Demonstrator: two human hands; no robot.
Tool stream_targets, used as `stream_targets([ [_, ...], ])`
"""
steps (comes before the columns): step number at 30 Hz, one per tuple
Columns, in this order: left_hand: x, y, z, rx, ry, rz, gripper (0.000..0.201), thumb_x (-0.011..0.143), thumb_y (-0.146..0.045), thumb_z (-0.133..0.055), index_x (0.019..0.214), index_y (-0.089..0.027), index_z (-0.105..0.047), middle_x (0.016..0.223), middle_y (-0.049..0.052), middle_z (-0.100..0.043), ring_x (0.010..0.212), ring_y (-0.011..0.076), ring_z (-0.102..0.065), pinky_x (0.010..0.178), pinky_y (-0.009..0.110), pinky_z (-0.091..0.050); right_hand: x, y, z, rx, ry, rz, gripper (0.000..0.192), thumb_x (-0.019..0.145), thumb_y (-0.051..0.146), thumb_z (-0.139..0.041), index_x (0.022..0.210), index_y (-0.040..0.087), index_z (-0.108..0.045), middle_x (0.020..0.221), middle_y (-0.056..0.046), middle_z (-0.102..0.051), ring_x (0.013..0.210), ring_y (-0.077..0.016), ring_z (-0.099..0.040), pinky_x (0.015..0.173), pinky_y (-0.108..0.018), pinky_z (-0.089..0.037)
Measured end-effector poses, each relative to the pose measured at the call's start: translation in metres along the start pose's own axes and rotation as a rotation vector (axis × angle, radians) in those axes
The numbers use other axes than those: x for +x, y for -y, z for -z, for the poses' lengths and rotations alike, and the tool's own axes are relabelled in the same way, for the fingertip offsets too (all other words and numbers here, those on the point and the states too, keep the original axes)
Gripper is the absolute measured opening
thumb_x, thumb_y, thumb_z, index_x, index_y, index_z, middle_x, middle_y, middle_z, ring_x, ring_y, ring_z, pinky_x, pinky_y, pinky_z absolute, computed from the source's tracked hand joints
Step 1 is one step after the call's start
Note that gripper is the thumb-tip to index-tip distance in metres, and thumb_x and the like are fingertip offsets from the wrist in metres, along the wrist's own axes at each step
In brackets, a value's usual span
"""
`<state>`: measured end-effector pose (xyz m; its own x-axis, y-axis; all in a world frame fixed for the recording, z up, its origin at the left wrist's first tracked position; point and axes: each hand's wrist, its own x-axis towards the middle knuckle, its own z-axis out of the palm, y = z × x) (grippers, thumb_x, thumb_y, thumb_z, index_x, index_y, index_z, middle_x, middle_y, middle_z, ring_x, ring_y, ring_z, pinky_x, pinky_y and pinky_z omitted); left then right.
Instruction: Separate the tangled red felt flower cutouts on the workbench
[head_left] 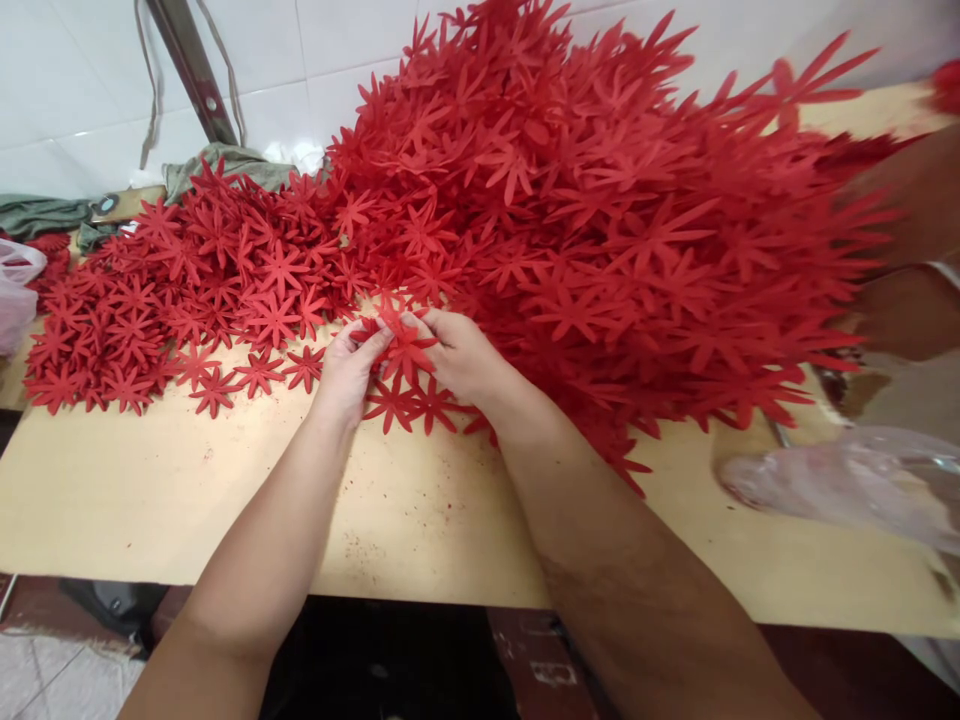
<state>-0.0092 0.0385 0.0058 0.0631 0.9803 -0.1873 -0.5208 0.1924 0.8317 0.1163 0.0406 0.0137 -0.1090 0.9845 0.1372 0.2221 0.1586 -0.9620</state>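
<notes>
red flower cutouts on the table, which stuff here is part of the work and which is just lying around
In use: left hand, right hand, the red cutout both pinch, big red pile.
Lying about: green cloth, plastic bag, table.

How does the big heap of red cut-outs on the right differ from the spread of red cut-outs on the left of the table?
The big heap is piled high, its points sticking out every way; the left spread lies low and mostly flat on the table. The heap covers far more of the table than the spread. Both hands, left hand and right hand, pinch a cut-out at the heap's near edge, not at the spread. Both groups share the same red star-like shape.
</notes>
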Motion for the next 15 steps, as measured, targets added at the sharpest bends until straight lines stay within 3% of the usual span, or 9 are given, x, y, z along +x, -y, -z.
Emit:
stream_targets([
  [4,0.0002,0.0017,-0.0023,-0.015,0.011,-0.03,0.023,0.056,-0.022,-0.077,0.075,-0.017,-0.065,0.063,-0.005,-0.067,0.059,0.0086,-0.061,0.071,0.025,-0.049,0.003,0.0025,0.0033,0.098,-0.03,0.035,0.059,0.074,0.076,-0.044,0.062,0.019,-0.049,0.061,0.0,-0.049,0.062,-0.0118,-0.046,0.064,-0.028,-0.041],
  [9,-0.0016,0.0029,-0.0059,-0.026,0.01,0.005,0.024,0.057,-0.021,-0.074,0.077,-0.017,-0.062,0.064,-0.003,-0.068,0.068,0.0138,-0.066,0.081,0.032,-0.05,0.0065,0.0001,0.006,0.087,-0.133,0.027,0.058,0.069,0.076,-0.052,0.057,0.02,-0.04,0.057,0.003,-0.037,0.056,-0.0092,-0.036,0.058,-0.027,-0.034],
  [15,-0.0028,0.0034,-0.0084,-0.066,-0.02,0.005,0.022,0.057,-0.017,-0.072,0.076,-0.018,-0.059,0.068,-0.006,-0.068,0.065,0.0102,-0.065,0.08,0.029,-0.05,0.0068,0.0038,0.0056,0.079,-0.202,0.068,0.052,0.072,0.068,-0.057,0.056,0.019,-0.046,0.057,0.003,-0.039,0.056,-0.0095,-0.037,0.057,-0.028,-0.032],
])
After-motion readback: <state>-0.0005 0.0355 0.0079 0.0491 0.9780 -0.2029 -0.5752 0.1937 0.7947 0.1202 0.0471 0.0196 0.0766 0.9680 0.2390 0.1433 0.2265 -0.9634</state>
